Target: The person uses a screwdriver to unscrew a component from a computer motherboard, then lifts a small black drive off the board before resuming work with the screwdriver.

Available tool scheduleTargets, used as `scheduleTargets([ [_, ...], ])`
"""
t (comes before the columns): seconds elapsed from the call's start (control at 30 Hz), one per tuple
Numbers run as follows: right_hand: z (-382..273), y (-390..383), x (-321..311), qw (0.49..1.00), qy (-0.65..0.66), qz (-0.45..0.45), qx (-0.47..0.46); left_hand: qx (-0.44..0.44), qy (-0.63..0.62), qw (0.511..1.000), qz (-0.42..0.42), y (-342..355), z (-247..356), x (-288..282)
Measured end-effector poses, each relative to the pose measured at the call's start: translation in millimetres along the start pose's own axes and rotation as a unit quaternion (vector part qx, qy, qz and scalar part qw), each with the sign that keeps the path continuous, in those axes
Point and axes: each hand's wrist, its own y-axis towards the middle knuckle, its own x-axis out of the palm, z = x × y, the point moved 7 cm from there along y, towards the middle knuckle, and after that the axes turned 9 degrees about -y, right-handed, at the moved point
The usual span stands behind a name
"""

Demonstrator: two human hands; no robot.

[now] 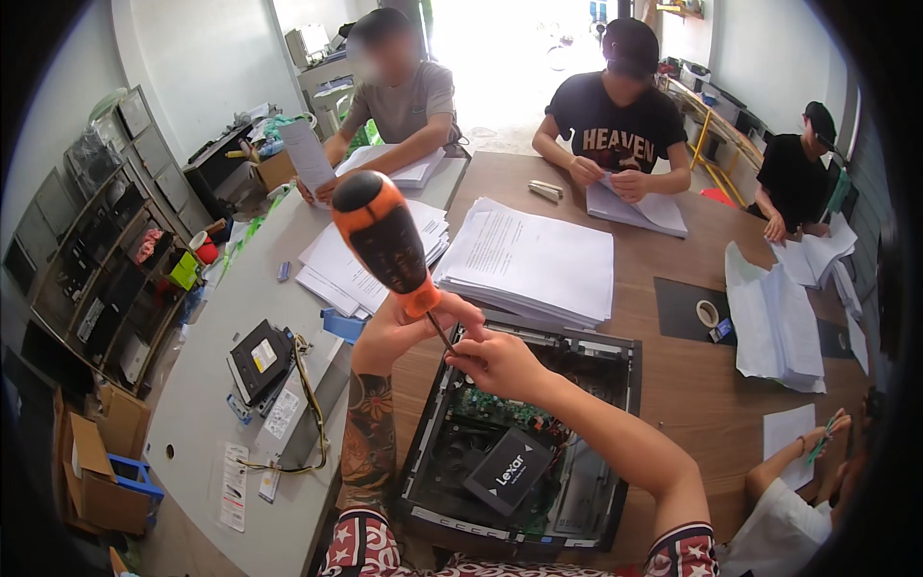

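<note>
My left hand (389,332) is closed around the lower end of a screwdriver (385,236); its black and orange handle points up and toward me. At the shaft's tip, my right hand (500,363) has its fingers pinched together. Whether a small screw is between them I cannot make out. Both hands are above the far left part of an opened desktop computer case (630,404). Inside it a green circuit board (490,408) and wires show. A black solid-state drive (510,471) rests on top of the parts in the case's near half.
Left of the case sit a power supply (288,409) with cables and a black disc drive (261,358). Paper stacks (529,255) lie just beyond. A stapler (545,190) and a tape roll (707,313) are farther off. Several people handle papers around the tables.
</note>
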Motion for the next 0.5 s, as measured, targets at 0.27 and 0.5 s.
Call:
scheduleTargets([
  [0.27, -2, 2, -1, 0.999, 0.005, -0.019, 0.025, 0.095, -0.116, 0.988, 0.030, 5, 0, -13],
  [0.5, 0, 3, -1, 0.999, -0.004, -0.021, 0.035, 0.092, -0.076, 0.982, 0.148, 5, 8, -27],
])
